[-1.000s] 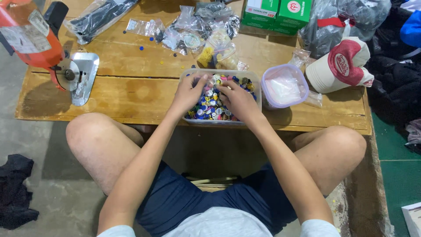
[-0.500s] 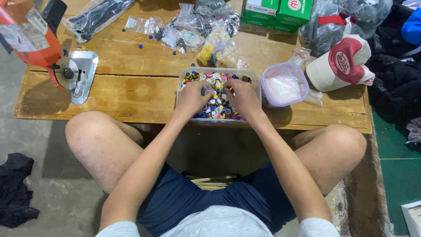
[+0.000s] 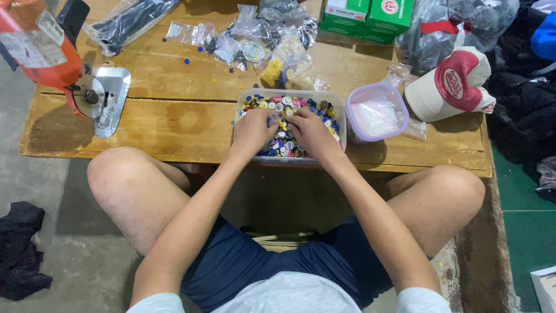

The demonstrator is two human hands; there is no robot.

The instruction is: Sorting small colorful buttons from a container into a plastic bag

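1. Grey concrete floor (image 3: 52, 191) lies nearest, with a dark cloth (image 3: 20, 255) crumpled at near left and green matting (image 3: 527, 232) at right.
2. Low wooden table (image 3: 174, 122) of planks stands past the knees.
3. At its near edge sits a clear plastic tub (image 3: 336, 101) filled with mixed-colour buttons (image 3: 289, 107). The left hand (image 3: 253, 128) and right hand (image 3: 311, 130) both rest in the buttons, fingers curled and close together; whether either pinches a button I cannot tell.
4. Just right of the tub is a lilac-rimmed round container (image 3: 376, 111), then a red-and-cream cap (image 3: 450, 84).
5. At left stands an orange cutting machine (image 3: 40, 49) on a metal base.
6. Farther off lie clear small bags (image 3: 255, 35), a long dark bag (image 3: 130, 20) and two green boxes (image 3: 368, 17) with a red-and-white round label.
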